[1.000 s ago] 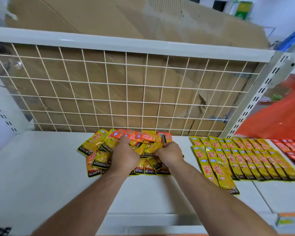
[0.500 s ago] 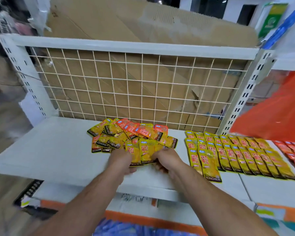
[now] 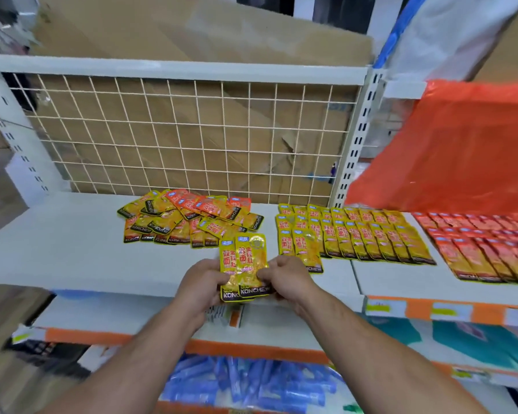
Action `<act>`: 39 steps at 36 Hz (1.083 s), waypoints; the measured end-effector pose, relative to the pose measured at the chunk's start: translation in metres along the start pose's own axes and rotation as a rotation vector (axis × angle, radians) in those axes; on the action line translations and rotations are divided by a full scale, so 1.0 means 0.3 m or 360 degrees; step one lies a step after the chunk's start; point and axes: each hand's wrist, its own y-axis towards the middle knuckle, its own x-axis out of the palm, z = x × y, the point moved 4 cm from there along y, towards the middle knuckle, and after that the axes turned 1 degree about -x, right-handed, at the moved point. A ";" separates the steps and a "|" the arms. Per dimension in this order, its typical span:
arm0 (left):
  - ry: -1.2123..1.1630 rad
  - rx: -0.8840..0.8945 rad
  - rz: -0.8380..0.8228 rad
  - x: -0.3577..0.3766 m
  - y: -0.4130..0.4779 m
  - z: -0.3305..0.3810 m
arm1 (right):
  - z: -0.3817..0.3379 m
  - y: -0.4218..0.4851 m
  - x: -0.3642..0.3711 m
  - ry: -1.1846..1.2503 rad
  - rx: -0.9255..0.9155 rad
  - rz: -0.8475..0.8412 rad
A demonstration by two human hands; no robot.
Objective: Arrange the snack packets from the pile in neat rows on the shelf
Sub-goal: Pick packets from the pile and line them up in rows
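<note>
Packets [image 3: 243, 265] squared up, pinched between left hand [image 3: 202, 286] and right hand [image 3: 287, 277] | next, likely: lay beside yellow rows [image 3: 353, 234], edges aligned | pile [image 3: 189, 218] waits.

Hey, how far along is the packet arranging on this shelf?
Partway. Done: neat yellow rows and red rows lie right of the pile. In hand: left hand and right hand grip a few yellow packets over the shelf front edge. Left: the jumbled pile by the wire grid.
</note>
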 end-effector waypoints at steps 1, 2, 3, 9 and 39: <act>0.0024 0.0010 -0.0020 0.014 0.000 -0.003 | 0.003 -0.008 -0.024 0.0000 -0.0012 0.0024; 0.0054 0.0026 -0.0032 0.025 0.004 -0.007 | 0.006 -0.016 -0.048 -0.0004 -0.0026 0.0050; 0.0091 0.0034 -0.0040 0.035 0.009 -0.011 | 0.010 -0.024 -0.072 -0.0011 -0.0033 0.0075; 0.0223 0.0052 -0.0220 0.128 0.022 -0.013 | 0.052 -0.095 -0.201 -0.0023 -0.0010 0.0254; 0.0356 0.0144 -0.0448 0.568 0.035 -0.137 | 0.262 -0.324 -0.624 0.0149 0.0114 0.0687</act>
